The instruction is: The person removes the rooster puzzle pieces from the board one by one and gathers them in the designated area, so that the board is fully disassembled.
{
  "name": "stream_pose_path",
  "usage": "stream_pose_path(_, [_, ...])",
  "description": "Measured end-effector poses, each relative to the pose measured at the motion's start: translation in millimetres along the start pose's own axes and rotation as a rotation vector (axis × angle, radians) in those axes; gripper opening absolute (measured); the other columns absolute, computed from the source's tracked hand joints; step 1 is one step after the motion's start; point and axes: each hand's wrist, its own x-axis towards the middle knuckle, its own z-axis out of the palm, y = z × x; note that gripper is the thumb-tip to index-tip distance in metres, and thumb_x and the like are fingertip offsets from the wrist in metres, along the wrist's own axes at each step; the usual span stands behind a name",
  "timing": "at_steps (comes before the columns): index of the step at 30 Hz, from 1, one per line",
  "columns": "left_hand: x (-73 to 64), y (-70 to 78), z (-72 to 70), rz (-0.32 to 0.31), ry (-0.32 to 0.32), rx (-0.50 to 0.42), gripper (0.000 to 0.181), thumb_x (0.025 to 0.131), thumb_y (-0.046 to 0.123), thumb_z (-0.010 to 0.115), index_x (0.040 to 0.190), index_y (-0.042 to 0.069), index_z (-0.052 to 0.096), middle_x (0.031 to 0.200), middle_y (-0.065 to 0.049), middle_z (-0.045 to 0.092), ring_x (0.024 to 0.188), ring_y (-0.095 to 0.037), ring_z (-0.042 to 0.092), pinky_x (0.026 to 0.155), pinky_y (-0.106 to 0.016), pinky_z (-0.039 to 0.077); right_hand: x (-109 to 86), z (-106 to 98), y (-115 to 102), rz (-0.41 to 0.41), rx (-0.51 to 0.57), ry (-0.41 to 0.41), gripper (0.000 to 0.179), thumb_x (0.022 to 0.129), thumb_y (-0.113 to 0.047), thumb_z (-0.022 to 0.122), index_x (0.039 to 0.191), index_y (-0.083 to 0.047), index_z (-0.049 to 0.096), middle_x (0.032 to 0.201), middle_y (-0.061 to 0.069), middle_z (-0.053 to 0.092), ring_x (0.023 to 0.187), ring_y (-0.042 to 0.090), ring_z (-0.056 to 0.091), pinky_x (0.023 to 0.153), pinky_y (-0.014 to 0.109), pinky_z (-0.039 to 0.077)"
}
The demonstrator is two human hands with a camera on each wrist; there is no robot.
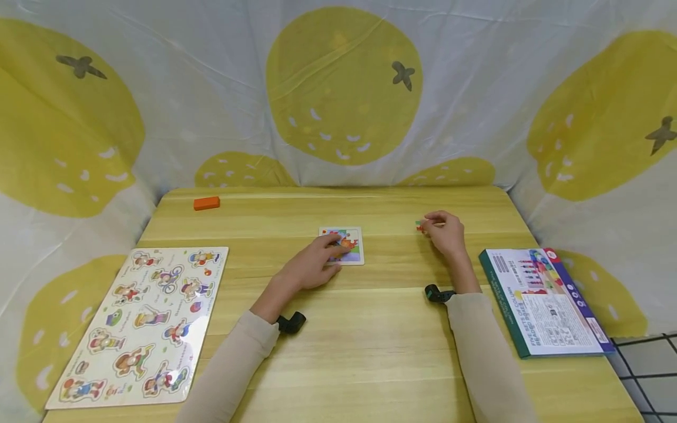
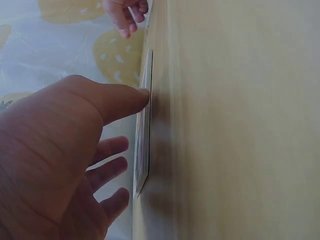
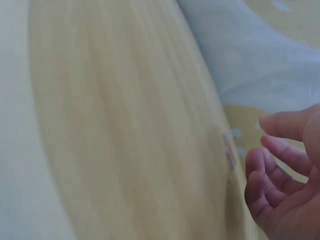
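In the head view, my left hand (image 1: 309, 264) lies over a small picture puzzle board (image 1: 355, 254) with a pale frame. In the left wrist view, the left thumb touches the edge of the puzzle board (image 2: 145, 135), while other fingers stand off to its far side, loosely bent. My right hand (image 1: 446, 232) hovers farther right, beside a small red and green puzzle piece (image 1: 419, 225). In the right wrist view, that puzzle piece (image 3: 229, 151) appears on the tabletop, with the loosely curled fingers of the right hand (image 3: 285, 175) apart from it.
A large board of cartoon figures (image 1: 143, 329) lies on the left of the wooden table (image 1: 338, 352). An orange block (image 1: 206, 203) sits at the back left. On the right lies a flat printed box (image 1: 550, 311). A fruit-patterned cloth (image 1: 211, 88) hangs behind.
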Motion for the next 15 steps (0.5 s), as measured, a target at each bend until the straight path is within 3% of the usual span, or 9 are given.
stream_pose_path(7, [-11.0,-2.6,-4.0,-0.035,0.015,0.005,0.05,0.103,0.033,0.062,0.152,0.022,0.055,0.166,-0.016,0.033,0.153,-0.036,0.033,0.121,-0.052,0.037,-7.5,14.9,-23.4,-0.053,0.026,-0.066,0.038,0.1,-0.033,0.069,0.126,-0.005,0.07,0.112,0.013,0.068,0.102,0.03,0.067,0.071,0.023,0.052])
stream_pose_path(15, [-16.3,1.1,-9.2,-0.076,-0.02,0.022,0.056,0.104,0.034,0.061,0.157,0.022,0.047,0.17,-0.019,0.024,0.156,-0.039,0.026,0.123,-0.054,0.034,-7.0,48.9,-45.2,-0.107,0.048,-0.149,0.039,0.099,-0.029,0.07,0.129,-0.004,0.069,0.114,0.014,0.069,0.105,0.032,0.068,0.076,0.027,0.053])
